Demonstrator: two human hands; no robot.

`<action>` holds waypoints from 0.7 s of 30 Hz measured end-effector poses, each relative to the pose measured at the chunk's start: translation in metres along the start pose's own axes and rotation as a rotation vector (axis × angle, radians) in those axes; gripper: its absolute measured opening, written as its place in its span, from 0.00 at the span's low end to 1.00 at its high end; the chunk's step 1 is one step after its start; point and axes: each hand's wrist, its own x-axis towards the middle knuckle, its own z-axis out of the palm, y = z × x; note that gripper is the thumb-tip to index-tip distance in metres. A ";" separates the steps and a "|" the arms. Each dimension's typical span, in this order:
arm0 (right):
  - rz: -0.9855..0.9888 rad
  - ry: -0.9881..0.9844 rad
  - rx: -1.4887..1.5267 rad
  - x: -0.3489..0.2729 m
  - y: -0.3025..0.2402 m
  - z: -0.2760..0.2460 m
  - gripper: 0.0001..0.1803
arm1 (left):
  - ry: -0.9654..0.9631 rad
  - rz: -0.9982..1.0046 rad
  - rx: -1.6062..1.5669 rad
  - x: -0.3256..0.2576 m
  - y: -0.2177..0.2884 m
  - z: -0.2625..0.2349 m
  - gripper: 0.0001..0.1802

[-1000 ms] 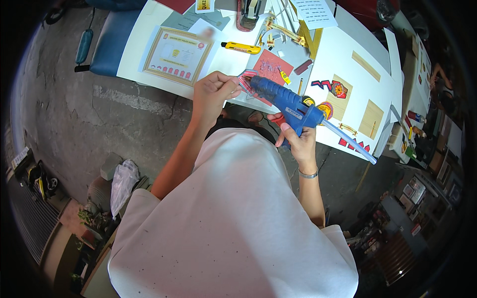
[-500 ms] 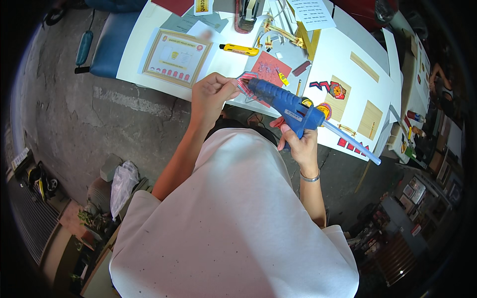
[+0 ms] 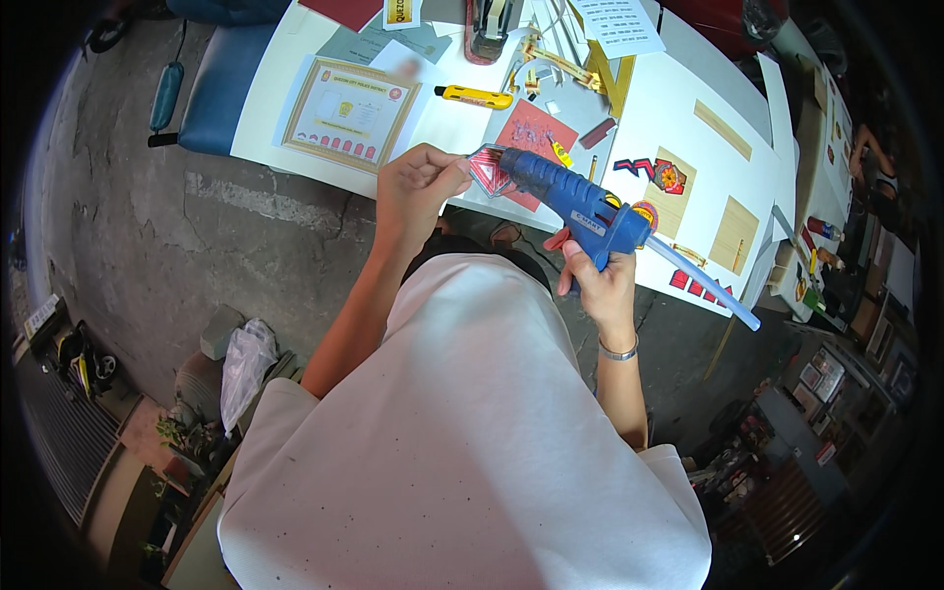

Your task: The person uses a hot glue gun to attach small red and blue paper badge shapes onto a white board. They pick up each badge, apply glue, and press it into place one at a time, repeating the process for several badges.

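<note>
"Grey concrete floor (image 3: 246, 236) fills our nine o'clock, and the white surface (image 3: 649, 118) spreads from eleven round to three. What do we have in our left grip (image 3: 418, 187)?"

"We have thumb and fingers pinched together on the left corner of a small red-and-grey piece (image 3: 485, 175). It sits at twelve o'clock from the middle of our view, raised near the front edge of the surface."

"And our right grip (image 3: 602, 285)?"

"That one is wrapped round the handle of a blue glue gun (image 3: 580, 202), between one and two o'clock. Its nozzle aims toward ten, right at the piece; we cannot tell whether the two touch. A translucent glue stick (image 3: 703, 280) juts out of the back toward four."

"What lies around them?"

"At eleven we see a gold-bordered certificate (image 3: 344, 116), and at twelve, beyond the piece, a yellow cutter (image 3: 474, 96). Between twelve and one lies a red sheet (image 3: 536, 128), partly behind the gun. At two we find a red emblem (image 3: 670, 177), and near three a row of red shapes (image 3: 700, 285) along the surface's edge."
</note>
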 end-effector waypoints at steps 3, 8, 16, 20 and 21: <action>0.002 0.003 -0.012 0.000 0.000 -0.001 0.13 | 0.010 -0.002 0.005 -0.001 0.000 0.000 0.06; 0.026 -0.007 0.011 -0.001 0.002 -0.003 0.15 | 0.020 -0.003 0.003 -0.002 0.001 0.000 0.06; 0.013 -0.033 -0.064 -0.004 0.002 -0.005 0.14 | 0.020 -0.011 -0.015 -0.003 0.003 0.001 0.06; 0.021 0.012 -0.089 -0.002 0.003 -0.007 0.14 | 0.016 -0.011 -0.029 -0.003 0.004 0.001 0.06; 0.019 0.011 -0.083 -0.002 0.003 -0.007 0.14 | 0.019 -0.017 -0.015 -0.003 0.004 0.001 0.06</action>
